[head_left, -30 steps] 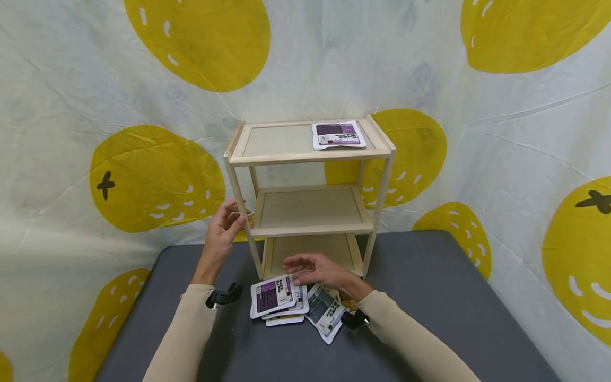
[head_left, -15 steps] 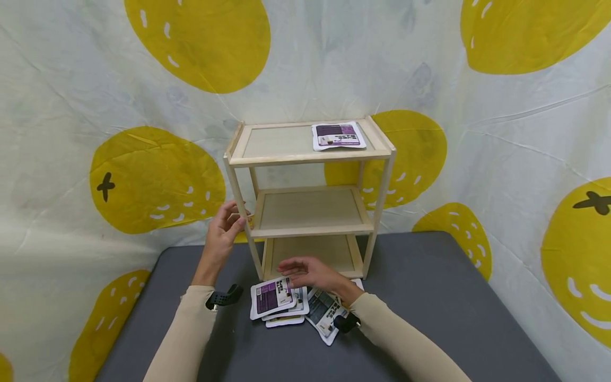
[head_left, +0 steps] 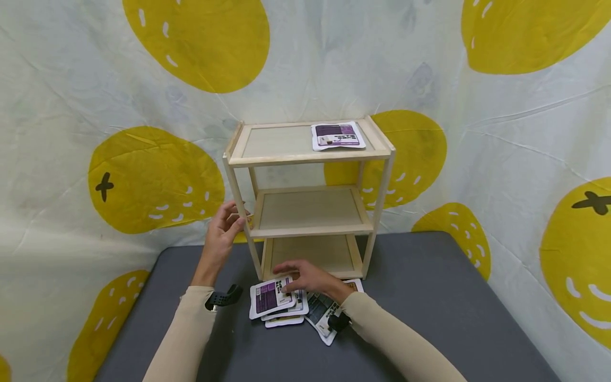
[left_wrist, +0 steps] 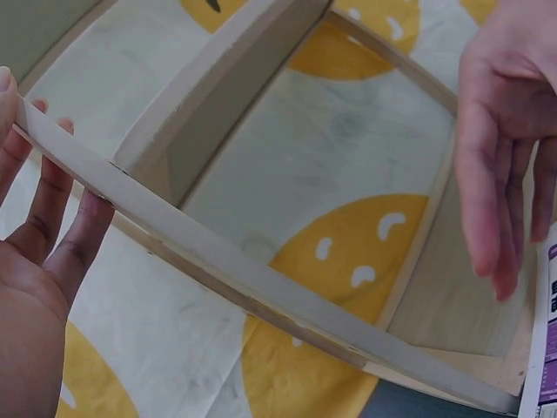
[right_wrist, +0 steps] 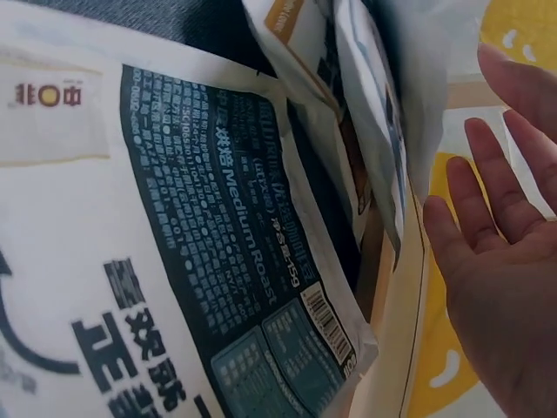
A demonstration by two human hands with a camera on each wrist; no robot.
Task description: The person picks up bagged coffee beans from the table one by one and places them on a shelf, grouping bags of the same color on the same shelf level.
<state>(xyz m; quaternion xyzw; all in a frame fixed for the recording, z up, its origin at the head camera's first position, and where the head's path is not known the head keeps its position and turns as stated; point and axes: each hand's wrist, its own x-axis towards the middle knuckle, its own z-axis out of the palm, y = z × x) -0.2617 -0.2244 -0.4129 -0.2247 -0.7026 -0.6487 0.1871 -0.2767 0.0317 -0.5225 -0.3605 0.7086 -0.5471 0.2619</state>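
My left hand holds the front left post of a small three-tier wooden shelf, thumb on one side and fingers on the other; the left wrist view shows this post close up. My right hand hovers low before the bottom tier with loose fingers, its thumb over the edge of a purple-and-white coffee packet. Contact there is unclear. This packet tops a small pile. To its right lies a dark teal packet, partly under my right wrist, its "Medium Roast" label readable in the right wrist view.
Another purple-and-white packet lies on the shelf's top tier, at the right. The shelf stands on a dark grey table. Behind hangs a pale cloth with big yellow fruit prints. A further packet peeks out behind my right forearm.
My right hand has shifted slightly left and lower, toward the purple-topped pile, uncovering a packet behind the forearm. The left hand and shelf stay put.
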